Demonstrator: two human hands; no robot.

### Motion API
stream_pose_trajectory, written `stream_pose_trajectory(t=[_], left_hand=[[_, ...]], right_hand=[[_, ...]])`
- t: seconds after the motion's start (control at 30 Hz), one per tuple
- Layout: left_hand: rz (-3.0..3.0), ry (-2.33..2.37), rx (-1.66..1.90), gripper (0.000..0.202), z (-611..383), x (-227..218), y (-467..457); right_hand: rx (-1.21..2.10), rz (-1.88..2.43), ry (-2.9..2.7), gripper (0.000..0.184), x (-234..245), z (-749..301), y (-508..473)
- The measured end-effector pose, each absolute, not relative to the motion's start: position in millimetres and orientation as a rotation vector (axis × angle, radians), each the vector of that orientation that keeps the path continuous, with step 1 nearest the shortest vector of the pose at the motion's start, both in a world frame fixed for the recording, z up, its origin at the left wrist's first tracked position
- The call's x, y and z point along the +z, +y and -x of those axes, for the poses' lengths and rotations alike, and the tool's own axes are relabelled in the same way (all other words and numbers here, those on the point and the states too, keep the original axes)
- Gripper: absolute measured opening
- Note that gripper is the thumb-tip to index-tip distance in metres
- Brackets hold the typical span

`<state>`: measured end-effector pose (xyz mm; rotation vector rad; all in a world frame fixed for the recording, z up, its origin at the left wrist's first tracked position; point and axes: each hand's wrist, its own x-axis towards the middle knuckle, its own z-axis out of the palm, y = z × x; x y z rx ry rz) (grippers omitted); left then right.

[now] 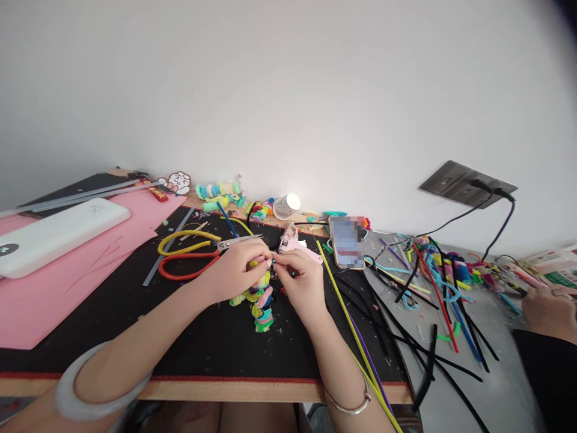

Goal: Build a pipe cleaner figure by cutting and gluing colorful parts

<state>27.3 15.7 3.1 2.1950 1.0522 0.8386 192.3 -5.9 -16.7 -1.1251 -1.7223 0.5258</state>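
My left hand [243, 264] and my right hand [301, 279] meet at the middle of the black mat, fingertips pinched together. Between them is the top of a colourful pipe-cleaner figure [261, 300], with yellow, pink, blue and green coiled sections hanging below my fingers. Both hands are closed on its upper end; the exact bit pinched is mostly hidden by the fingers. Just left of my left hand lie scissors [189, 264] with red and yellow handles, their blades reaching behind that hand. Beyond my right hand rests a pink patterned piece [293, 237].
A phone [347, 243] leans at the back, near a paper cup [287, 206]. Loose pipe cleaners [433, 349] spread over the grey table at right, where another person's hand [547, 313] rests. Left are pink sheets [49, 313] and a white case [67, 231]. Cords run to a wall socket [469, 183].
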Motion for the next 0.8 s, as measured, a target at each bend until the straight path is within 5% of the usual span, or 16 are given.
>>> stream_pose_trajectory(t=[0.43,0.53,0.8], left_hand=[[-2.096,1.069,0.837,0.019,-25.8,-0.6,17.9],[-2.104,1.069,0.826,0.018,-25.1,-1.2,17.8],[-2.121,1.097,0.818,0.016,-25.1,0.3,17.3]], right_hand=[[0.944,1.130,-1.589,0.024,-10.9,-203.2,-2.8],[0.912,1.198,-1.671,0.012,-9.4,-206.9,-3.1],[0.843,1.207,-1.966,0.020,-4.7,-203.7,-7.4]])
